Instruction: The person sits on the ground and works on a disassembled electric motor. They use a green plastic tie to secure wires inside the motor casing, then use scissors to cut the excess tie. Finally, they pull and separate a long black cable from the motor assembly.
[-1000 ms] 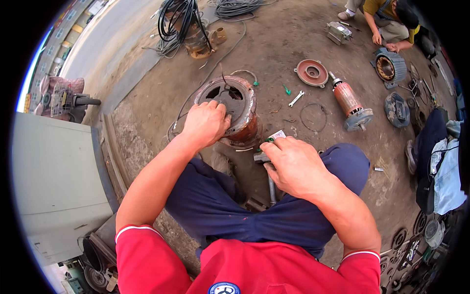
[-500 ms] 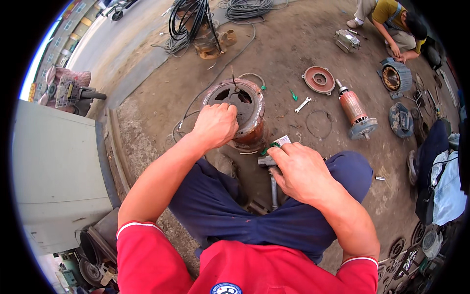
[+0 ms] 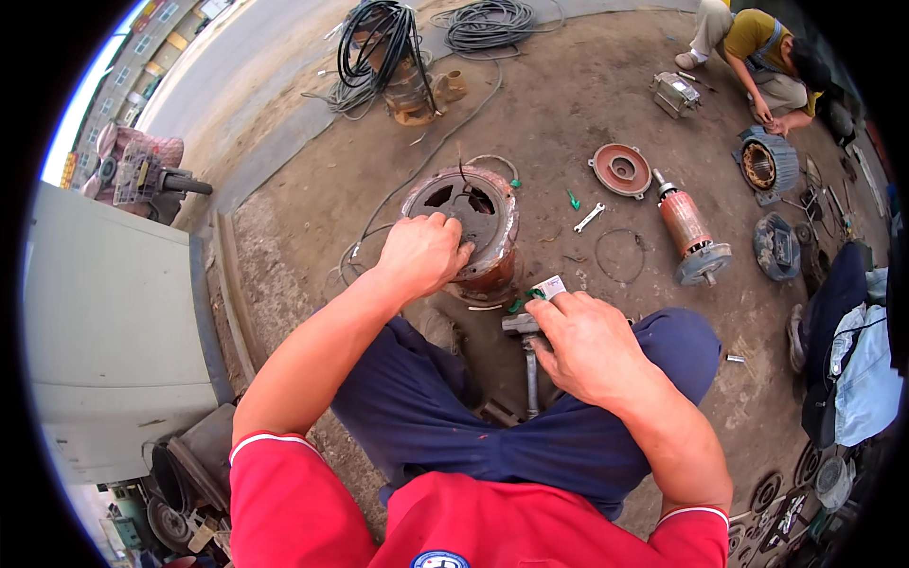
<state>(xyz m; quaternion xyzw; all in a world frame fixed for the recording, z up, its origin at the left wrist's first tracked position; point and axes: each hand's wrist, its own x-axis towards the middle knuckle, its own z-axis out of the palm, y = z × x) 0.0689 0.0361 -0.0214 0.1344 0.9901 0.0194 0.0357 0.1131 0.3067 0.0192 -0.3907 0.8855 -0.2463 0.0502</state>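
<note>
A rusty, round motor housing (image 3: 502, 237) stands upright before me, with dark openings in its top plate. My left hand (image 3: 426, 251) is over its near left rim, fingers curled and thumb pointing right; what lies under the fingers is hidden. My right hand (image 3: 587, 341) is beside my right knee, fingers bent down and thumb apart from them. Nothing shows between them. Just left of it is a hammer (image 3: 520, 325), head up and handle downward. A small white packet (image 3: 549, 286) and green scraps (image 3: 516, 306) lie beyond its fingertips.
On the ground at right lie a wrench (image 3: 589, 218), a red end cover (image 3: 620, 170) and a motor rotor (image 3: 686, 227). A co-worker (image 3: 762, 57) crouches by a blue stator housing (image 3: 769, 163). Cable coils (image 3: 488, 26) lie behind; a pale cabinet (image 3: 114, 331) stands left.
My left thumb now sticks out to the right, and the left hand sits slightly lower against the housing. The whole view has shifted a little; the right hand keeps its place near the hammer.
</note>
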